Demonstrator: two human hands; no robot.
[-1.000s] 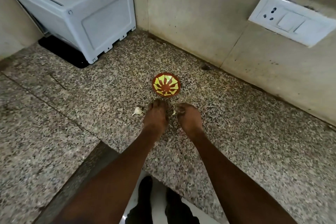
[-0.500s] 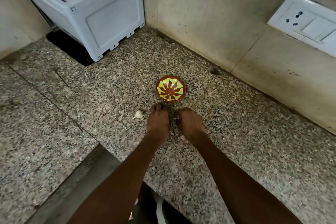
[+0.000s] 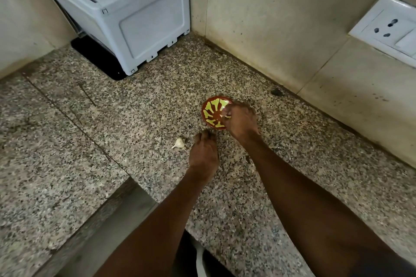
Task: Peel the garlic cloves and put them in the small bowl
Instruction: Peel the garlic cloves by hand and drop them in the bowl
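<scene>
Already one clove looks to be on its way in — the right hand [image 3: 240, 122] reaches over the near-right rim of the small bowl [image 3: 212, 112], its fingers curled together and pinching a pale sliver [image 3: 225, 116] at their tips, just above the bowl's inner wall. Whether that sliver is a peeled clove or a scrap of skin is too small to tell. The bowl's painted floor, where it shows left of those fingertips, holds nothing I can make out, so this would seem to be the first clove delivered, or nearly so.

The left hand [image 3: 203, 153] rests knuckles-up on the granite counter [image 3: 135, 119], just near of the bowl; its fingers are bent under and hidden, so I cannot tell whether they hold anything. Just left of those fingers, apart from them, lies a garlic piece [image 3: 179, 143] with its white skin and tail on — clearly unpeeled.

By my reading the task is early: one drop under way, and at least that piece beside the left fingers left to peel and carry over.
</scene>
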